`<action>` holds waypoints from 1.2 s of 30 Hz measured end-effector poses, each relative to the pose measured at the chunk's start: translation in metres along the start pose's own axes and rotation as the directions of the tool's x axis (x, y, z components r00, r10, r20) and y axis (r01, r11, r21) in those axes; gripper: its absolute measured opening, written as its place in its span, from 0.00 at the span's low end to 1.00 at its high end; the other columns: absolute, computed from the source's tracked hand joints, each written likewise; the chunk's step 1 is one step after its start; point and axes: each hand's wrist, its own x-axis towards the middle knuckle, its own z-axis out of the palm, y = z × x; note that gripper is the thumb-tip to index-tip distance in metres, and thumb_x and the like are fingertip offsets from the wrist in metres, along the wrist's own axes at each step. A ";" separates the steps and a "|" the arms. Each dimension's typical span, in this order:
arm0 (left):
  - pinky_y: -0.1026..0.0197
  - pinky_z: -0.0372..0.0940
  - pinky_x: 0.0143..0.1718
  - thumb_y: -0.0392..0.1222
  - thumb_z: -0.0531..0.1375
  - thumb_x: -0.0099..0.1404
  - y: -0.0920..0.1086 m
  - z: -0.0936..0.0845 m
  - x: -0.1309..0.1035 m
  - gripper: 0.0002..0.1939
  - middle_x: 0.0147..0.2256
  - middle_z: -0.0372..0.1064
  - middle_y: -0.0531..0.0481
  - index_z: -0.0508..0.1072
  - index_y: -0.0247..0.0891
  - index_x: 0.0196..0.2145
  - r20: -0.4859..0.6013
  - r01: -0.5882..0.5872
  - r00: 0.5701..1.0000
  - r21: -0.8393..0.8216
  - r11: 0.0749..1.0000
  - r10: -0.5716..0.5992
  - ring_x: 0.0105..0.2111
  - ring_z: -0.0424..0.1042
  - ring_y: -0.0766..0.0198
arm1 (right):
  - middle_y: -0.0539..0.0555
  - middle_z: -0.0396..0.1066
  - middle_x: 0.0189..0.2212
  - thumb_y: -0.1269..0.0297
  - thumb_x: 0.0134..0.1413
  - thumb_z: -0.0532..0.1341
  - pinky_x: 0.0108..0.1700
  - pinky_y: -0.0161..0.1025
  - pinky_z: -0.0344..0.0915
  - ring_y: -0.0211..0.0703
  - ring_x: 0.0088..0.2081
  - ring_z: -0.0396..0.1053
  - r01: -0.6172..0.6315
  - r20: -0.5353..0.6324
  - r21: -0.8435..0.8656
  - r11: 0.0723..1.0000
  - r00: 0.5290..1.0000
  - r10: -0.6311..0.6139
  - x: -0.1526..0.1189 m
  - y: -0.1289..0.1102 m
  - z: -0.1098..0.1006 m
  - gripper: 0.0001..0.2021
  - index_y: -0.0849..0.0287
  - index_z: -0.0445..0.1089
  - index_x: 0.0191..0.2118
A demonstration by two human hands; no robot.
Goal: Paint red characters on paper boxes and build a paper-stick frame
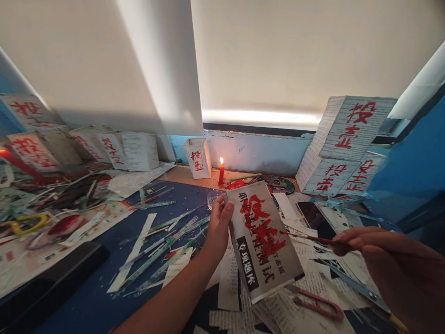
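My left hand [219, 222] grips the left edge of a paper box [243, 260] made from a printed book cover, holding it tilted above the table. Red brushed characters mark its grey front, over the black print. In my right hand [368, 250], closed fingers pinch a thin reddish paintbrush [313, 238]. The brush tip is at the right edge of the red strokes; whether it touches the surface, I cannot tell. Below the box lie paper scraps [229, 287] and pink-handled thread snips [318, 304].
A lit red candle [221, 174] burns beside a small lettered box [197, 158]. Lettered boxes are stacked at right [354, 127] and stand at left [33, 150]. A phone [311, 214], yellow-handled scissors [24, 223], a black case [55, 283] and plastic strips [163, 250] lie about.
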 end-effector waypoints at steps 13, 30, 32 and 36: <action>0.53 0.67 0.45 0.60 0.67 0.59 0.004 0.000 -0.003 0.31 0.45 0.73 0.44 0.66 0.43 0.54 0.017 -0.011 1.000 0.024 1.000 0.011 0.42 0.75 0.52 | 0.50 0.80 0.38 0.69 0.61 0.64 0.41 0.30 0.76 0.40 0.39 0.78 0.083 0.252 0.051 0.995 0.963 -0.093 0.018 0.007 0.032 0.06 0.51 0.77 0.41; 0.53 0.67 0.44 0.61 0.69 0.55 0.000 -0.004 0.002 0.33 0.44 0.73 0.45 0.67 0.43 0.53 0.010 0.017 1.000 0.023 1.000 -0.017 0.39 0.75 0.53 | 0.50 0.79 0.31 0.64 0.61 0.65 0.34 0.34 0.77 0.40 0.31 0.77 -0.106 0.036 0.216 0.971 0.994 0.101 0.019 0.016 0.026 0.04 0.53 0.77 0.34; 0.53 0.67 0.44 0.61 0.69 0.55 -0.001 -0.004 0.003 0.34 0.43 0.73 0.46 0.67 0.43 0.53 0.012 0.022 1.000 0.021 1.000 -0.022 0.40 0.75 0.53 | 0.50 0.79 0.33 0.62 0.60 0.66 0.36 0.35 0.78 0.42 0.33 0.78 -0.146 -0.074 0.362 0.921 0.980 0.185 0.022 0.028 0.027 0.04 0.53 0.76 0.34; 0.53 0.67 0.46 0.60 0.67 0.58 0.002 0.000 -0.001 0.32 0.44 0.73 0.45 0.67 0.43 0.54 0.018 0.017 1.000 0.016 1.000 -0.017 0.44 0.74 0.51 | 0.53 0.79 0.37 0.58 0.61 0.64 0.42 0.39 0.78 0.44 0.38 0.79 -0.229 -0.136 0.439 0.869 0.939 0.317 0.023 0.059 0.032 0.08 0.56 0.78 0.38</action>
